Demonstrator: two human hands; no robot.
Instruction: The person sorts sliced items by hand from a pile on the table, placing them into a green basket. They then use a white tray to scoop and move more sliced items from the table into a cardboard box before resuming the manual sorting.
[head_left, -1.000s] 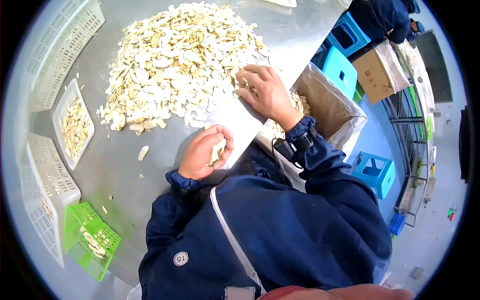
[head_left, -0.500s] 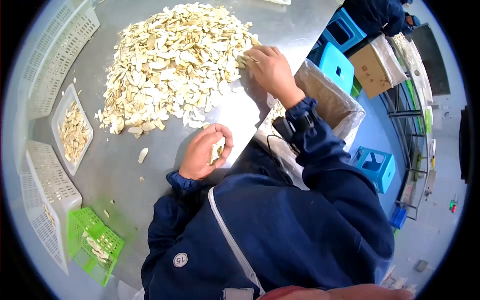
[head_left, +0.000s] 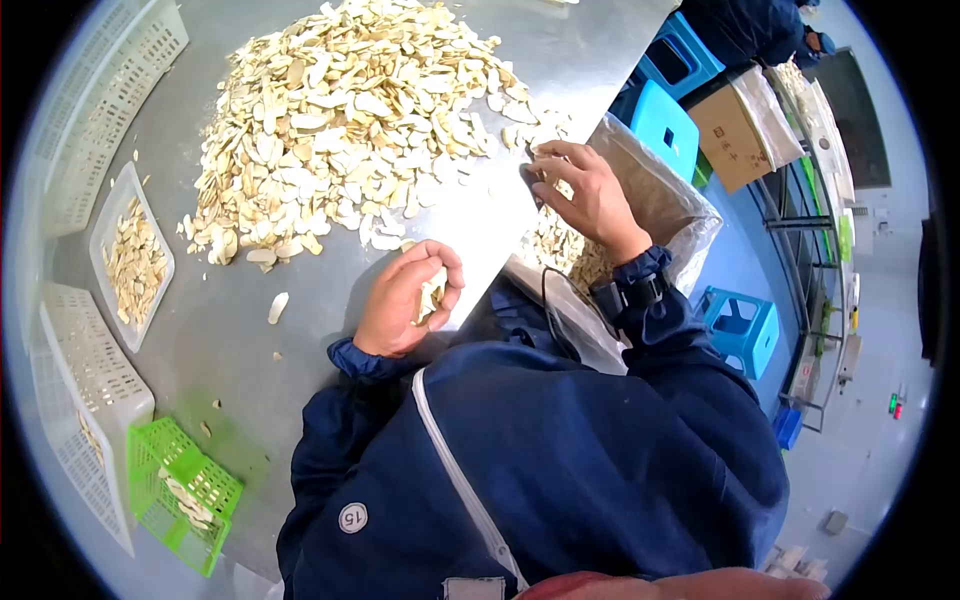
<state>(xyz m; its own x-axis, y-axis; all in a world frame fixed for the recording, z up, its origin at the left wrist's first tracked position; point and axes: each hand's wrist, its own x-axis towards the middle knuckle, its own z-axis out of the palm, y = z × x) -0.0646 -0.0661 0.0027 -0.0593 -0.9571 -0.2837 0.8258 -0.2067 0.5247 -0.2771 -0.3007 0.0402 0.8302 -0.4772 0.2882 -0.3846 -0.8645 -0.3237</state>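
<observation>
A large heap of pale dried slices [head_left: 330, 130] lies on the metal table [head_left: 300, 350]. My left hand [head_left: 405, 300] is curled closed around a few pale slices [head_left: 432, 296], just in front of the heap. At the table's edge, my right hand [head_left: 590, 200] has its fingers bent and apart, with nothing visible held in them. Some slices [head_left: 535, 130] lie at the edge close to its fingertips. Below that hand stands a box with a clear plastic liner [head_left: 675, 220], with many slices [head_left: 565, 245] inside it.
On the left are a white tray of smaller pieces [head_left: 150, 310], white perforated baskets [head_left: 110, 120] and a green basket [head_left: 185, 450] with a few slices. Blue stools [head_left: 740, 330] and a cardboard carton [head_left: 735, 130] stand to the right. Another person [head_left: 745, 30] is at the upper right.
My right hand has moved from the heap's right side toward me and over the table edge. Slices now lie spread from the heap to that edge. My left hand stays closed.
</observation>
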